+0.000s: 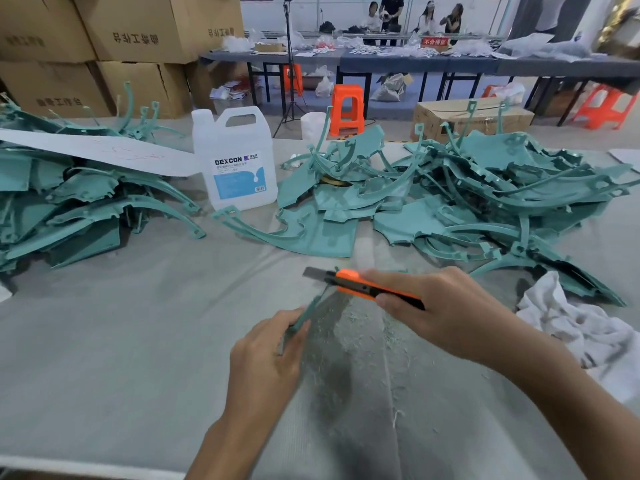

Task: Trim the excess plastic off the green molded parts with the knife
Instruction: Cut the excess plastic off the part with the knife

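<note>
Two hands working mid-desk (104, 358), toward near edge. Left hand (266, 358) pinches thin green part (306, 315) edge-up, guessing so flash faces blade. Right hand (446, 306) wrapped round orange knife (367, 287), blade out at part's top end. Shavings (332, 341) land right underneath. Piles (485, 188) along far edge, easy reach.

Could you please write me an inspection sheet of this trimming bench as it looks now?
Surface: grey table, green shavings scattered mid-table.
Job's things: green part and orange knife in hand, blade extended; left heap and right heap of green parts.
Clutter: white jug, white rag, white card strip on the left heap.
Hands: left hand grips the green part; right hand grips the knife.
Cables: nothing seen.
Surroundings: cardboard boxes, orange stool, tripod, people at a far table.
</note>
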